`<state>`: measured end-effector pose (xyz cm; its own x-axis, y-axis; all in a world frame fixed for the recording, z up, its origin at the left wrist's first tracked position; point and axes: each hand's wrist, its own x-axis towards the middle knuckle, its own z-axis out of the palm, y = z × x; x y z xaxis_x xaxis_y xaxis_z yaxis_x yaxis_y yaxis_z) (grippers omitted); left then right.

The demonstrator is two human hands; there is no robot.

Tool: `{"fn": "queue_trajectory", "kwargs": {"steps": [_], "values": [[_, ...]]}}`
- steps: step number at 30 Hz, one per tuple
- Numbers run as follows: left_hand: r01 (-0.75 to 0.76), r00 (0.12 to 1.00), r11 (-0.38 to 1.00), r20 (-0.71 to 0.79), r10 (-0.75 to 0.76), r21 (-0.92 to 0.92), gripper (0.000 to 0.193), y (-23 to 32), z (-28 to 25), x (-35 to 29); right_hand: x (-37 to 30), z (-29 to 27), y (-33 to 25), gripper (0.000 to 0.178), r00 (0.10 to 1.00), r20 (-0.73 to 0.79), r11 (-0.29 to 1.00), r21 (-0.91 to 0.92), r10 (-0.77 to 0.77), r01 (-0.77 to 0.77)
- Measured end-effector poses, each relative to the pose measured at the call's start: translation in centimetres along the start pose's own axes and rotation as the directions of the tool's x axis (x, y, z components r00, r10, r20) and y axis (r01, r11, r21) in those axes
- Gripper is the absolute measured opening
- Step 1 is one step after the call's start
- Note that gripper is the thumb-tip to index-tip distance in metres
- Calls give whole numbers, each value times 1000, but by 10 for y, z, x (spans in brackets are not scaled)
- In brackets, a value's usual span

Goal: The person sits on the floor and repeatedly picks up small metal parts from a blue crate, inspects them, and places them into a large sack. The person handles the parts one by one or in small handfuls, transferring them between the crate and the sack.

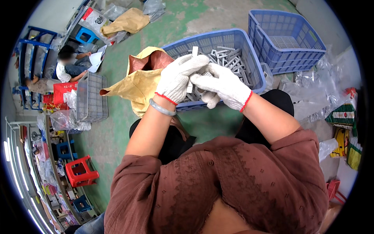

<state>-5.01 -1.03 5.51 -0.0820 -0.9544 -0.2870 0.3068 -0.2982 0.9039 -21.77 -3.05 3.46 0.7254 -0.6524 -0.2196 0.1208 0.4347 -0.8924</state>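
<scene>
Both my hands wear white knit gloves with red cuffs and meet above the near side of a blue plastic crate (206,36). My left hand (176,78) is closed around a slim light-grey metal piece (194,51), which stands nearly upright. From the other side my right hand (226,85) pinches at the same piece lower down, its fingers against the left hand's. Gloves cover the piece's middle. Many similar grey metal pieces (235,62) lie jumbled inside the crate. Just left of my left hand, a yellow sack (142,84) with a reddish lining gapes.
Another blue crate (286,48) stands at the far right beside clear plastic sheeting (317,91). At left are a grey crate (91,97), a red stool (82,171) and shelving. Farther back, a seated person (70,68) holds papers. My knees flank the near crate.
</scene>
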Motion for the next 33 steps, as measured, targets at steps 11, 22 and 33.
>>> {"fn": "queue_trajectory", "kwargs": {"steps": [11, 22, 33], "values": [[-98, 994, 796, -17, 110, -597, 19, -9, -59, 16, 15, -31, -9, 35, 988, 128, 946, 320, -88, 42], [152, 988, 916, 65, -138, -372, 41, -38, -49, -11, 21, -47, -10, 43, 954, 185, 874, 470, -235, 124], [-320, 930, 886, -69, 362, 335, 28, -18, -41, -35, 37, -60, 3, 42, 948, 91, 880, 407, -306, 245]]}}
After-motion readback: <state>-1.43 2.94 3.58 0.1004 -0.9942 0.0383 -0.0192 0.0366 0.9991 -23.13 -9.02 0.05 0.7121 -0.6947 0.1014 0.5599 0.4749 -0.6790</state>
